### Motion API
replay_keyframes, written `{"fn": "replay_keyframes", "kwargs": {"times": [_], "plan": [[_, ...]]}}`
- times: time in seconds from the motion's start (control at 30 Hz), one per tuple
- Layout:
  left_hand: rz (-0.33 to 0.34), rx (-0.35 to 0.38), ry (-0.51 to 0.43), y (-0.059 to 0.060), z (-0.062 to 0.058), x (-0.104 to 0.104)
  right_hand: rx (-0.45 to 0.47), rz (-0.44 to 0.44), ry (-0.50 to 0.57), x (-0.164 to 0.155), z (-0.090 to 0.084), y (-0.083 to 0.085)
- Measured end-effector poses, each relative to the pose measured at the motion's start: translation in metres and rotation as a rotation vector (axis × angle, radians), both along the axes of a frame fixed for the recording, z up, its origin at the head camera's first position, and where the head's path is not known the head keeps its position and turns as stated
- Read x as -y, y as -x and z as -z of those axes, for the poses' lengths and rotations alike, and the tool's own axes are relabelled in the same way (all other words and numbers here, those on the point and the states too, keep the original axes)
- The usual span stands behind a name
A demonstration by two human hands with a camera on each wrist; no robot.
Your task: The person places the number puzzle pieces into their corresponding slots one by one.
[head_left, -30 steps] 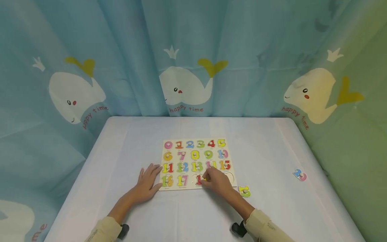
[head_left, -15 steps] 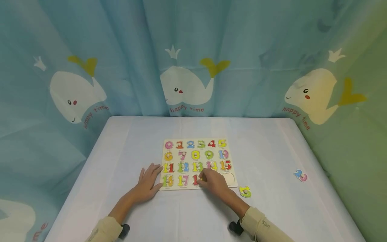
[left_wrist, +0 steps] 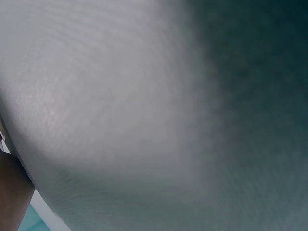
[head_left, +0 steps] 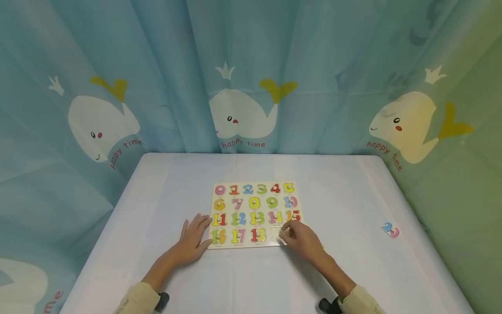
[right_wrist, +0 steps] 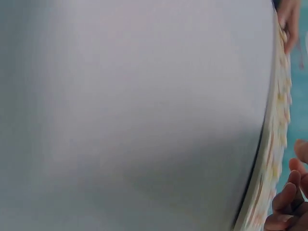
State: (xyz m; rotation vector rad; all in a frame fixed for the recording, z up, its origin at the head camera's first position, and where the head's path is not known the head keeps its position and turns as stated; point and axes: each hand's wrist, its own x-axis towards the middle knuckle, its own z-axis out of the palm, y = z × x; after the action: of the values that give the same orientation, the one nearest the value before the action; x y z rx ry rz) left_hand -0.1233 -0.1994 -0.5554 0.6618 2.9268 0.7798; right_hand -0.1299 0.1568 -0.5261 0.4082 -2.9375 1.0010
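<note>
A wooden number puzzle board (head_left: 243, 245) lies on the white table, its knobbed number pieces set in rows. The red and yellow 18 piece (head_left: 257, 235) sits in the bottom row, left of a bare recess (head_left: 273, 236). My left hand (head_left: 192, 242) rests with extended fingers at the board's left edge. Over the lower right corner hovers my right hand (head_left: 302, 240), fingers loosely bent; in the right wrist view its thumb and fingertips show nothing between them. Most of the 19 piece is hidden behind this hand; a yellow sliver shows.
A blue and pink 20 piece (head_left: 390, 230) lies apart on the right of the white table (head_left: 341, 187). Whale-printed curtains (head_left: 329, 74) hang around the table's back and sides. Mostly blurred tabletop fills both wrist views.
My right hand has left the 18 piece, which now sits in the board, and has moved right, covering most of the 19 piece. The left hand stays at the board's edge.
</note>
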Motion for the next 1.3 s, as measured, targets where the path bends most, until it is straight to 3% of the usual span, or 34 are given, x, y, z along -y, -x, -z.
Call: {"fn": "replay_keyframes", "kwargs": {"times": [0.07, 0.17, 0.3, 0.4, 0.57, 0.73, 1.1, 1.3], "plan": [[-0.002, 0.002, 0.002, 0.0, -0.001, 0.0, 0.016, 0.051, -0.013, -0.015, -0.005, -0.004], [-0.003, 0.006, 0.006, 0.0, -0.001, 0.0, 0.072, 0.104, -0.127, -0.037, -0.011, -0.013], [0.001, 0.004, 0.005, 0.001, 0.0, 0.0, 0.14, 0.128, -0.308, -0.062, -0.019, -0.028], [0.0, 0.0, 0.003, 0.001, 0.001, 0.0, 0.178, 0.147, -0.367, -0.076, -0.02, -0.037], [-0.002, -0.001, 0.01, 0.001, 0.001, 0.0, 0.224, 0.188, -0.341, -0.084, -0.01, -0.042], [-0.005, 0.006, 0.008, 0.001, 0.002, 0.0, 0.147, 0.223, -0.283, -0.077, -0.006, -0.043], [0.005, 0.017, 0.007, 0.002, 0.003, -0.003, 0.107, 0.269, -0.335, -0.073, -0.004, -0.042], [-0.009, 0.01, 0.013, 0.001, 0.002, -0.002, 0.011, 0.254, -0.294, -0.077, -0.007, -0.038]]}}
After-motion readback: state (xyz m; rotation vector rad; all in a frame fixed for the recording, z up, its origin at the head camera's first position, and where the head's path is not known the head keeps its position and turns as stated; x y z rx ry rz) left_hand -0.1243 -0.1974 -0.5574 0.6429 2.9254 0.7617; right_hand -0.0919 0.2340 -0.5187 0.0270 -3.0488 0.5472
